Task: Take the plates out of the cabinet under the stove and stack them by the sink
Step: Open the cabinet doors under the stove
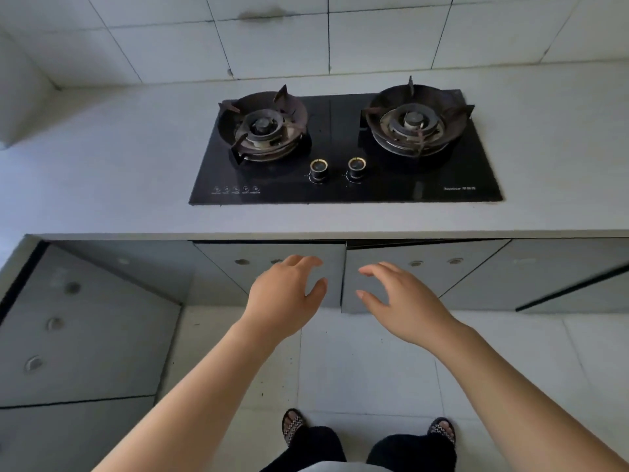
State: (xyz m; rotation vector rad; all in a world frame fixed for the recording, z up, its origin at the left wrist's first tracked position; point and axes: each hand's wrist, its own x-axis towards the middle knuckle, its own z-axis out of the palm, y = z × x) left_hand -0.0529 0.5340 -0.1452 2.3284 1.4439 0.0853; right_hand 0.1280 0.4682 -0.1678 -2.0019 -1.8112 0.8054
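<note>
Both hands reach forward, side by side, toward the cabinet below the stove; the left hand is spread loosely with the fingers slightly bent and has hold of nothing; the right hand is likewise loose and spread, thumb apart from the fingers, and empty. Just beyond the left fingertips lies the left door, closed; whether the fingertips touch it cannot be told. Just beyond the right fingertips lies the right door, with a dark gap along its top edge. The plates are hidden behind these doors, so the cabinet's contents cannot be seen. Above and beyond both hands, the countertop carries the black glass stove, with one burner beyond the left hand, another burner beyond the right, and two knobs between them; nothing stands on either burner. Below the wrists lies the tiled floor; nearest the viewer are two sandalled feet.
</note>
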